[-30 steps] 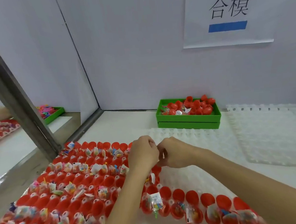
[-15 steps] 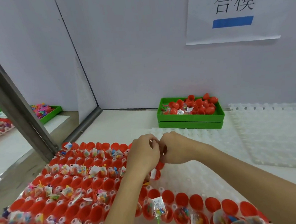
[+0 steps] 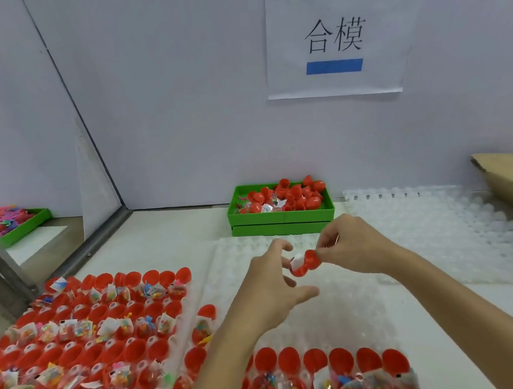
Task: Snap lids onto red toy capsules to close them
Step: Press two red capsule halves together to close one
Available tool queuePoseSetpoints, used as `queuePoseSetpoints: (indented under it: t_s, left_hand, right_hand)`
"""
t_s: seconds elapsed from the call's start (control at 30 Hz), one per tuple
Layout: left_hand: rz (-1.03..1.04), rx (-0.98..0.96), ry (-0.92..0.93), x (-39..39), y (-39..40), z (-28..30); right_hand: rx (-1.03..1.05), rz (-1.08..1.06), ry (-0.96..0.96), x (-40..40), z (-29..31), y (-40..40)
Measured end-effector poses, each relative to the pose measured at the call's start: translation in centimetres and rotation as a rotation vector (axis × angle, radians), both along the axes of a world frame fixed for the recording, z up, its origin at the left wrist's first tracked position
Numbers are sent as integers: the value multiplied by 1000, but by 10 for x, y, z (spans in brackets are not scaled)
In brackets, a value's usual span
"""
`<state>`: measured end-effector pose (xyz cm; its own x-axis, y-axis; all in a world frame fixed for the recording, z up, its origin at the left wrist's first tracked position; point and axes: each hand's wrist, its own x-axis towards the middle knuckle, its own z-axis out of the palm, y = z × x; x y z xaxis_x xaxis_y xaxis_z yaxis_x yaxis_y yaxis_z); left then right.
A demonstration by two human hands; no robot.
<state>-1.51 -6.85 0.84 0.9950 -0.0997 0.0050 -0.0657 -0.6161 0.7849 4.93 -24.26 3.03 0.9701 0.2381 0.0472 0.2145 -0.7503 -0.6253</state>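
White surface (image 3: 162,248) is hosting it: right hand (image 3: 350,245) is pinching the red capsule (image 3: 306,262) mid-air, left hand (image 3: 273,286) hanging open beside; that paper slip (image 3: 296,259) poking out risks jamming the lid

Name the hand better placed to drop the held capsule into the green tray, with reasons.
Right. The right hand already pinches the red capsule and is nearer the green tray. The left hand is open beside the capsule, fingers spread, gripping nothing.
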Motion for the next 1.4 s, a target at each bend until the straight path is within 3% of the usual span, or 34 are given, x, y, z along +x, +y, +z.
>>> queuePoseSetpoints:
  t_s: [0.2,0.43,0.6,0.9,1.4]
  left_hand:
    - [73,-68,-150,9,-23,-6]
    - [40,-139,-184,11,-26,-3]
    - [-13,-265,-169,11,-24,-2]
    - [-47,-336,-218,2,-16,-6]
    - [-104,-474,-241,-2,-16,-20]
  right_hand:
    - [170,-129,15,-17,-13,-23]
    - [747,-81,100,-37,-22,-26]
    - [981,-9,119,-40,-35,-28]
    - [974,71,121,-43,-37,-27]
    - [990,21,86,-60,-38,-23]
